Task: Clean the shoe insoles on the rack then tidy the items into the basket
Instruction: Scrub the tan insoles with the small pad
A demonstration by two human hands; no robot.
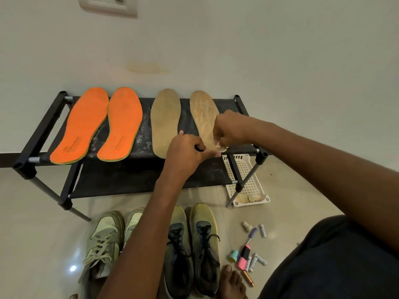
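- Both hands worked at the near end of the rightmost tan insole (203, 117): left hand (187, 151) gripped a small black object (199, 148); right hand (226, 130) pinched a pale wad (218, 144).
- Insole lay on the rack (38, 134), right of the orange insoles (103, 124).
- Basket (246, 180) stood on the floor at right.

On the heel of the left orange insole (81, 126), at the frame's left, you can read "AIR cushion". The print on the second orange insole (122, 124) beside it and on the batteries (258, 261) at lower right is too blurred to read.
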